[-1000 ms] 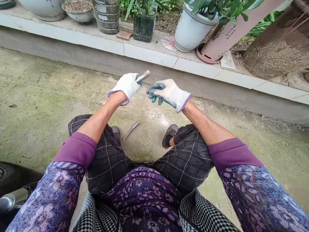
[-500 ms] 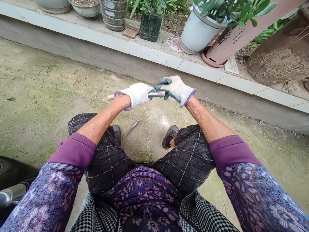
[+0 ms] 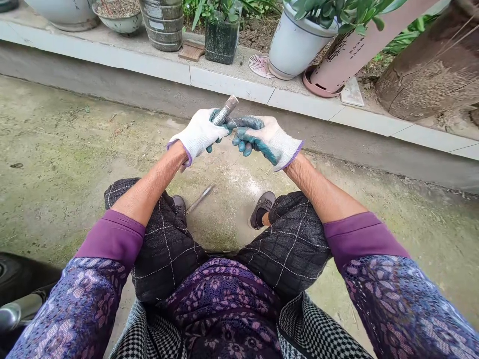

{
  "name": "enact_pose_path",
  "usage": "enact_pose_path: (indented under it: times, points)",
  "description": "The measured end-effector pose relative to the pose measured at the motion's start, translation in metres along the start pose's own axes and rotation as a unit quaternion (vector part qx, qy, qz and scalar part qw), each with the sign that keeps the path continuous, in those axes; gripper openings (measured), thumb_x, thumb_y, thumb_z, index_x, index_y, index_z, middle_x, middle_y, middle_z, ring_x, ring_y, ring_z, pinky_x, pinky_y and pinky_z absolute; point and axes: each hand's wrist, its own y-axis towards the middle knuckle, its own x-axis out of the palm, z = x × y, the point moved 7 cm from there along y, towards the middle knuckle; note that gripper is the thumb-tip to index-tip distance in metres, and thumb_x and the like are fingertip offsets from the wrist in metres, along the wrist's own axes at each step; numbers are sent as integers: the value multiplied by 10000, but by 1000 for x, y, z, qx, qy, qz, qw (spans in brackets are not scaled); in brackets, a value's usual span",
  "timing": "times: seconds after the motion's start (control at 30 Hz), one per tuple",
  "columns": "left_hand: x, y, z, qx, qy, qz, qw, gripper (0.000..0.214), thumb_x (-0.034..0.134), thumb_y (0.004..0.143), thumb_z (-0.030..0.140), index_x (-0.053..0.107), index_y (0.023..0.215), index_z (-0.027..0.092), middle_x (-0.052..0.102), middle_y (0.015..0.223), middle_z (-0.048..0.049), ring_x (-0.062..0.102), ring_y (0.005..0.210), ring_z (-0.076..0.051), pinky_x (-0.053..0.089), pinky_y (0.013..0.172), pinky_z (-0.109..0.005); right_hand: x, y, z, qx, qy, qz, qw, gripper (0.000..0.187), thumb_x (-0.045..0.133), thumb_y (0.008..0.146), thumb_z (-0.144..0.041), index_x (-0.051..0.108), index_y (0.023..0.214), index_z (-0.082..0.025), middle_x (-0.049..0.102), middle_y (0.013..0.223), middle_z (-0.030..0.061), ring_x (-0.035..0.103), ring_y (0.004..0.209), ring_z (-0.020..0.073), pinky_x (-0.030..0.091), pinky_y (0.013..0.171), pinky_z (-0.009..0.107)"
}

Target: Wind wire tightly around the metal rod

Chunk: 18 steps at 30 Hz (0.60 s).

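Note:
My left hand [image 3: 200,132], in a white glove, is closed round a short grey metal rod [image 3: 225,109] whose free end points up and to the right. My right hand [image 3: 262,137], in a white glove with blue-green fingers, is just right of it. Its curled fingertips touch the rod's lower part next to my left fingers. Both hands are held above my knees. A second thin metal rod [image 3: 200,198] lies on the concrete between my shoes.
A raised tiled ledge [image 3: 228,85] runs across the back with several plant pots: a white pot [image 3: 295,47], a dark green one [image 3: 221,42] and a grey bucket [image 3: 162,25]. A tree stump [image 3: 426,75] stands at the right. A dark object [image 3: 17,294] is at the lower left.
The rod, lying level between both hands half a second ago, is tilted upward again. My right hand has slid down to its base beside my left hand.

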Motion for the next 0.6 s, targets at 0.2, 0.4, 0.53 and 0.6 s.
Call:
enact_pose_path:
  times: [0.2, 0.4, 0.53, 0.6]
  points:
    - [-4, -5, 7, -19, -6, -2, 1000, 483, 595, 885, 421, 622, 1299, 174, 512, 587, 27, 460, 805, -187, 419, 749, -382, 4, -2, -1, -12, 19, -5, 1000, 314, 822, 786, -262, 725, 1069, -167, 745, 781, 44, 641, 611, 137, 568, 521, 271]
    - [-8, -9, 9, -17, -21, 8, 1000, 483, 623, 888, 451, 628, 1278, 166, 513, 568, 16, 482, 808, -201, 419, 748, -386, 9, -4, -2, -37, 52, -15, 998, 243, 765, 785, -180, 735, 1025, -165, 744, 808, 53, 653, 625, 142, 570, 528, 281]
    - [-9, -13, 12, -20, -8, 3, 1000, 432, 580, 912, 385, 619, 1280, 162, 531, 594, 12, 499, 815, -197, 426, 733, -359, 12, -7, -4, -28, 46, -13, 998, 167, 728, 790, -136, 717, 952, -172, 728, 791, 33, 648, 619, 128, 571, 535, 260]
    - [-8, -13, 12, -19, -2, 1, 1000, 412, 555, 920, 351, 611, 1281, 160, 538, 609, 13, 504, 810, -190, 427, 717, -341, 13, -10, -6, -19, 35, -10, 999, 139, 712, 792, -101, 701, 902, -187, 722, 781, 22, 647, 627, 124, 583, 566, 257]
